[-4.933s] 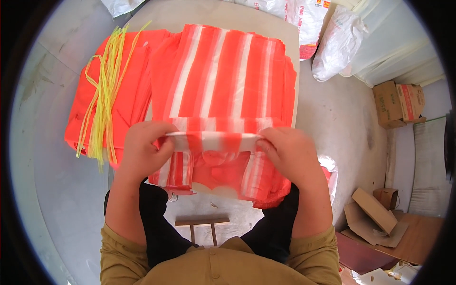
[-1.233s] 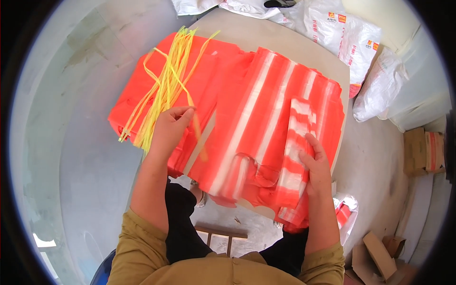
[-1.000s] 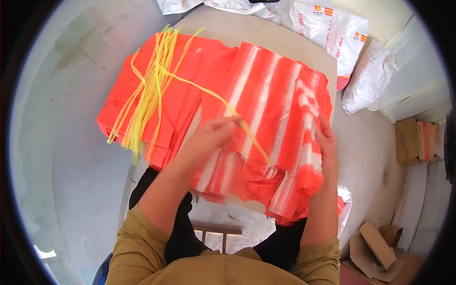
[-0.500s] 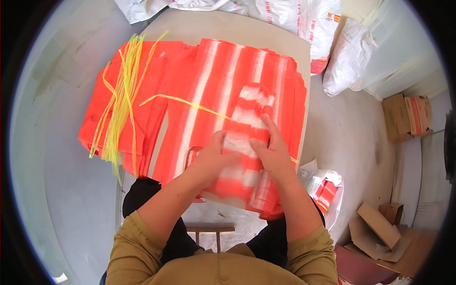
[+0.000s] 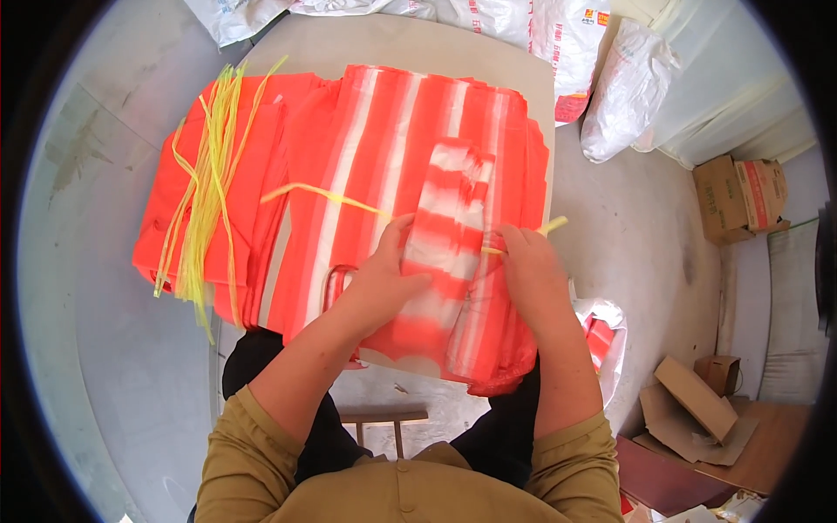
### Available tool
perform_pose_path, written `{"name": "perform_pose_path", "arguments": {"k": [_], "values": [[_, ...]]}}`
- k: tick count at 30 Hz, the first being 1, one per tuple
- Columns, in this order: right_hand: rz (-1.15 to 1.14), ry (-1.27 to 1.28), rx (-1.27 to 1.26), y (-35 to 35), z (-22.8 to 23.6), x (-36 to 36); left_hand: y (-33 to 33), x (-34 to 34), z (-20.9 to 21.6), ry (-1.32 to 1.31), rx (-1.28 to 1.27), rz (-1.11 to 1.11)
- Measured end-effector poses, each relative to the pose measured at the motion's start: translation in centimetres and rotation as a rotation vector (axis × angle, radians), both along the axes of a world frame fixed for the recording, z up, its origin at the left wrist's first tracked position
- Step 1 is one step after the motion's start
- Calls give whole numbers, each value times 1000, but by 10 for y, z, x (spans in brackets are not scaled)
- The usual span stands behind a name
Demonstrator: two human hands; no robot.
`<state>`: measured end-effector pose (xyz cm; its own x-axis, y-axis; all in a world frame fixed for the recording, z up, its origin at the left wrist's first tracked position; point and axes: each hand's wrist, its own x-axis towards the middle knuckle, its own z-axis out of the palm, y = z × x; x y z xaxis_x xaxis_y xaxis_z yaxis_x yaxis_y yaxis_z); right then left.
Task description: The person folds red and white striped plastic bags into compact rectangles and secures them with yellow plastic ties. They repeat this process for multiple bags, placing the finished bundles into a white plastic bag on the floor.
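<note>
A folded bundle of red-and-white striped plastic bags (image 5: 443, 222) lies on a wide stack of the same striped bags (image 5: 366, 148). My left hand (image 5: 379, 283) holds the bundle at its left edge, the thumb across its top. On the bundle's right side, my right hand (image 5: 529, 270) has its fingers closed on a yellow plastic strip (image 5: 327, 193). This strip runs beneath the bundle; one end lies out to the left, and the other sticks up past my right fingers. To the left, a bunch of loose yellow strips (image 5: 207, 196) rests on folded red bags (image 5: 166, 205).
The stack covers much of a beige table (image 5: 410, 39). White printed sacks (image 5: 567, 52) stand beyond it, and another white sack (image 5: 628, 91) leans at the far right. An open sack of striped bags (image 5: 610, 344) is at right, near cardboard boxes (image 5: 741, 205). A wooden stool (image 5: 392, 417) shows below.
My right hand has moved off the top of the bundle to its right side and taken hold of the yellow strip. My left hand stays at the bundle's left edge. The view has shifted slightly.
</note>
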<state>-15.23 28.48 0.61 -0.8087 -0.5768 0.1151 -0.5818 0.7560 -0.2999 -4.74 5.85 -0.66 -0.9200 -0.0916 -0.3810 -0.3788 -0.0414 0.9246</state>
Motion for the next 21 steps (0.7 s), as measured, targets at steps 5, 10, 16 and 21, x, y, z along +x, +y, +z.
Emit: {"name": "perform_pose_path", "arguments": {"k": [5,10,16,21], "values": [[-34,87,35,28,-2,-12,5,-2,13,34,-153,-62],[-116,35,136,42,8,-15,4,0,23,52,-249,-75],[-180,-7,107,62,12,-19,13,-7,1,70,-204,-58],[-240,-293,-47,70,21,-24,12,-5,22,170,-854,-36]]}}
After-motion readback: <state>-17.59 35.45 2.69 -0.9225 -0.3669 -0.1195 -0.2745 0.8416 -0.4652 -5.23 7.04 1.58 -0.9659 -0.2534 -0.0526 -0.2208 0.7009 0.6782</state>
